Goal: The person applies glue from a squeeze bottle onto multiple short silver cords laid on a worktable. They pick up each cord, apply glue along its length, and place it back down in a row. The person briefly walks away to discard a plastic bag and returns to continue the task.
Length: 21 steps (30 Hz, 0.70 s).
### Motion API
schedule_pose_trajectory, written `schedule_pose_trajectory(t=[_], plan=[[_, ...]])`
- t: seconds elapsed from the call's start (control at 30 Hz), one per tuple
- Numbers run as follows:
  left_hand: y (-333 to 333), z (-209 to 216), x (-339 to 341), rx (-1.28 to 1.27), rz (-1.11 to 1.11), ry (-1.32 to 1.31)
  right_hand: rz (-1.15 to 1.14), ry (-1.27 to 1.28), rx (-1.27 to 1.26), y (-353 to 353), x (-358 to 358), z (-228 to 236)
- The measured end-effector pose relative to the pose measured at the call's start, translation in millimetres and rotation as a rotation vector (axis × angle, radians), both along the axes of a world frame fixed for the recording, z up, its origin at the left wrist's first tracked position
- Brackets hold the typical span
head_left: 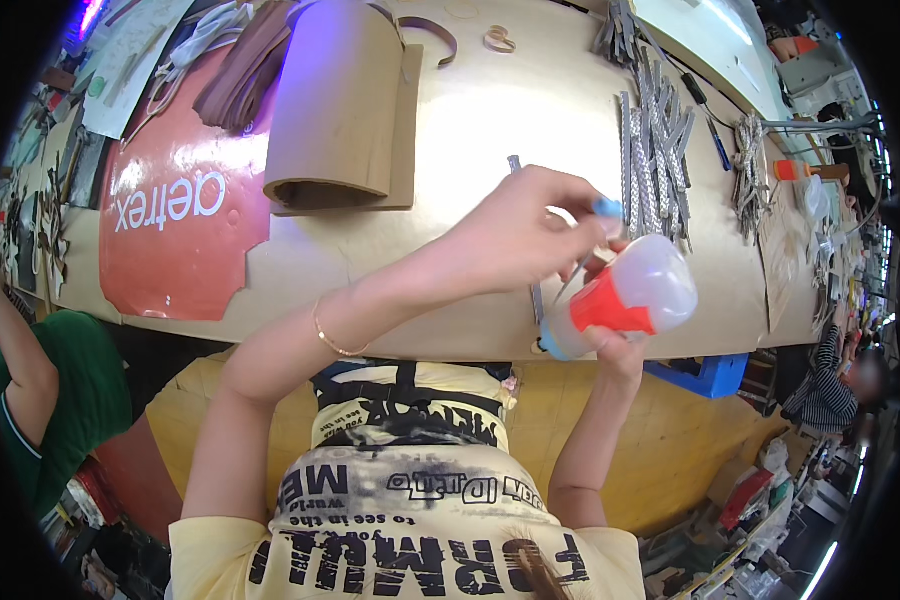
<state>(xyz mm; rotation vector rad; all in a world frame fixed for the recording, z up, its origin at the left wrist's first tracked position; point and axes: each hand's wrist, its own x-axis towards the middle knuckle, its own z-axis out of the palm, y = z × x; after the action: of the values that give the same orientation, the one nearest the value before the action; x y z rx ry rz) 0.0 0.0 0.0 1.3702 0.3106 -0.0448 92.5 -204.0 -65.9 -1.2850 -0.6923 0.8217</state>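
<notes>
My right hand is wrapped round a translucent plastic bottle with a red label. The bottle tilts, its rounded end up and to the right, its blue end low and to the left by the table's front edge. Just above it, my left hand has its fingers pinched together. A small blue piece shows at those fingertips; what it is I cannot make out. A thin grey strip runs down between the left fingers and the bottle. Another narrow strip lies on the table, partly hidden under my left hand.
Several grey braided strips lie right of my hands, with a dark-handled tool beyond. At left are a curved brown board form, a red sheet and brown strips. A person in green is far left.
</notes>
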Motion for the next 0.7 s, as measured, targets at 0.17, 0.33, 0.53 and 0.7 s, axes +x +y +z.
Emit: schedule_pose_trajectory(t=[0.17, 0.33, 0.53, 0.7], plan=[[-5.9, 1.8, 15.1, 0.724, 0.005, -0.258, -0.083, 0.029, 0.108, 4.0, -15.6, 1.0], [-5.2, -20.8, 18.6, 0.738, 0.053, -0.364, -0.075, -0.004, 0.201, 14.0, -12.9, 1.6], [-8.1, -88.6, -42.2, 1.085, 0.256, -0.126, -0.316, -0.276, -0.005, 26.3, 10.6, -1.7], [-45.5, -116.2, -63.1, 1.299, 0.211, -0.182, -0.420, -0.353, 0.004, 55.4, 11.8, -13.8]])
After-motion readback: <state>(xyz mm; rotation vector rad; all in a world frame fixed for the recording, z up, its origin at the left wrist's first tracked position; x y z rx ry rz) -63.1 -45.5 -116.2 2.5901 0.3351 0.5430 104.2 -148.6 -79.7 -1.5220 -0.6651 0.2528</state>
